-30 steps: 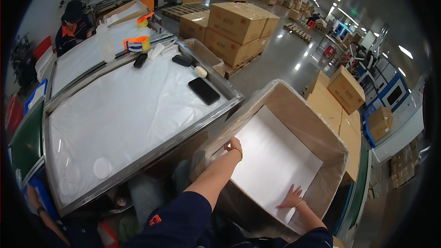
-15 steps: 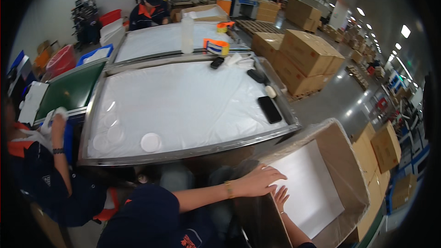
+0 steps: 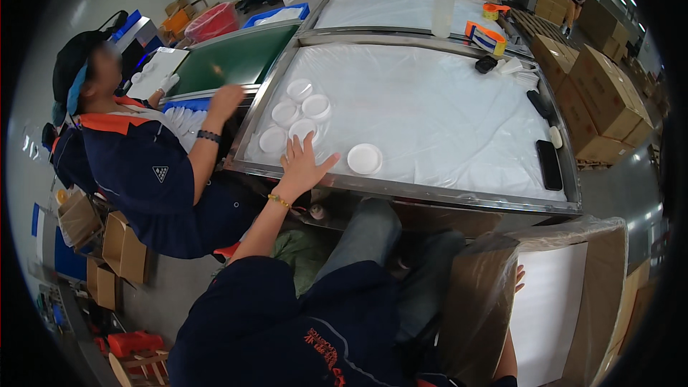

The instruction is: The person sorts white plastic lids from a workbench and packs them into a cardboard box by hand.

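My left hand reaches over the near left of the table, fingers spread. Its fingertips are at the near edge of a white, round, shallow lid-like dish, and whether they touch it I cannot tell. Several more such dishes, among them one dish, lie clustered beyond it on the plastic sheet. A single dish sits apart, to the right of my hand. Down at my right, my right hand is inside a plastic-lined carton, fingers stretched out by its left wall, above a white sheet. The carton wall hides part of that hand.
A metal rim borders the table. A black phone and small dark objects lie along its right side. At the left, a co-worker's hand is raised beside a green belt. Stacked cartons stand at right.
The view has swung left. My left hand has left the carton and moved left to the dishes; my right hand stays in the carton. The co-worker's bare hand is now raised near the table.
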The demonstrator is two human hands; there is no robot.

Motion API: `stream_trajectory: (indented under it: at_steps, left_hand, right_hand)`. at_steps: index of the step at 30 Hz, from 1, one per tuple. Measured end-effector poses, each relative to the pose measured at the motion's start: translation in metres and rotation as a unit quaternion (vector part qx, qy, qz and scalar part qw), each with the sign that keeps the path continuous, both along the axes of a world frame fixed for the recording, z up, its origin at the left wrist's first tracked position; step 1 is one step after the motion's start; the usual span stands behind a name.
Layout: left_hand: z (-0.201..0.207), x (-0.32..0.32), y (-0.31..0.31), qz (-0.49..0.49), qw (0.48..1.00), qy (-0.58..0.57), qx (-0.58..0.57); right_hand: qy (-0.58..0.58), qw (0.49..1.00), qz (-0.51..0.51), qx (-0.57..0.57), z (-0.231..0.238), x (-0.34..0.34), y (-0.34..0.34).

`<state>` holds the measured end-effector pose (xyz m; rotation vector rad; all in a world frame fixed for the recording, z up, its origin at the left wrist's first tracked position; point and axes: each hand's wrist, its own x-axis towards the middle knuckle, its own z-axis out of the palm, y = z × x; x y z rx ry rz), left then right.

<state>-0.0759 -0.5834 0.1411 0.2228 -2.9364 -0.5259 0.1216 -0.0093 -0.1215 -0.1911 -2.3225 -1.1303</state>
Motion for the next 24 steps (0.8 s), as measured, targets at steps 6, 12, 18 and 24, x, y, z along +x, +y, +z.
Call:
stream_trajectory:
  at_steps: [6, 12, 18, 24]
  left_hand:
    - [0.002, -0.025, 0.008, 0.022, 0.997, -0.08, 0.009]
    - [-0.033, -0.041, 0.031, -0.072, 0.992, -0.059, -0.085]
    - [-0.023, -0.082, -0.029, -0.033, 0.99, 0.051, -0.125]
    - [-0.007, -0.102, -0.069, 0.005, 0.987, -0.124, -0.097]
  right_hand:
    - [-0.003, 1.0, -0.003, 0.007, 0.009, -0.008, -0.012]
    - [-0.008, 1.0, -0.014, 0.014, 0.006, 0.012, -0.002]
    - [-0.015, 0.999, -0.028, 0.006, 0.004, 0.007, 0.005]
    - [-0.021, 0.999, -0.039, -0.007, 0.004, -0.017, 0.006]
